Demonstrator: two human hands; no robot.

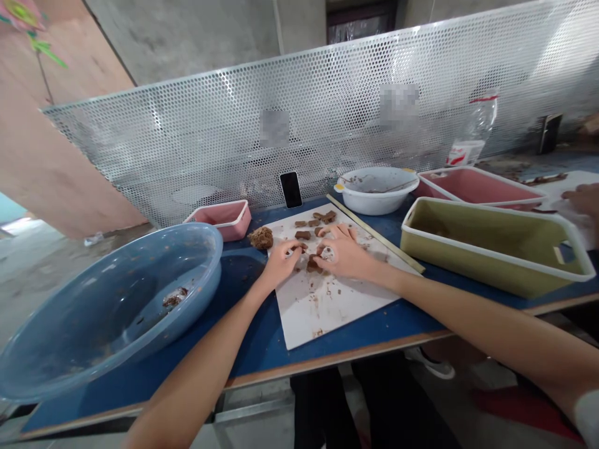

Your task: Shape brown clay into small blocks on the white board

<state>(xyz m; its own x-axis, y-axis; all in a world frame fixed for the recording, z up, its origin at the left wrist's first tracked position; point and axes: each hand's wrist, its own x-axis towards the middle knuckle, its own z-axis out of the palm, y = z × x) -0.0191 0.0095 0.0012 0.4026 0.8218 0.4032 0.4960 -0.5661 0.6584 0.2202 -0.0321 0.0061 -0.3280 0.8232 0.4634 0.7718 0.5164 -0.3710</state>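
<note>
My left hand (281,263) is over a white board (299,324), thumb and fingertips pinched round a small dark brown piece that is mostly hidden. Close beside it my right hand (344,254) curves down, its thumb and finger closed at a dark brown, clay-like lump (312,263). Just beyond my fingers lie several short brown pieces, among them one chunk (303,235) and a small cluster (326,217). Brown crumbs and smears mark the board. A rough, crumbly brown ball (261,237) sits at the board's left edge.
A large blue basin (187,237) stands left, with a small pink bin (241,221) behind it. A phone (291,189) leans against the perforated metal screen (187,143). Rightward are a wooden strip (374,234), a white basin (379,202), a green bin (482,249), a pink bin (496,187) and another person's hand (584,199).
</note>
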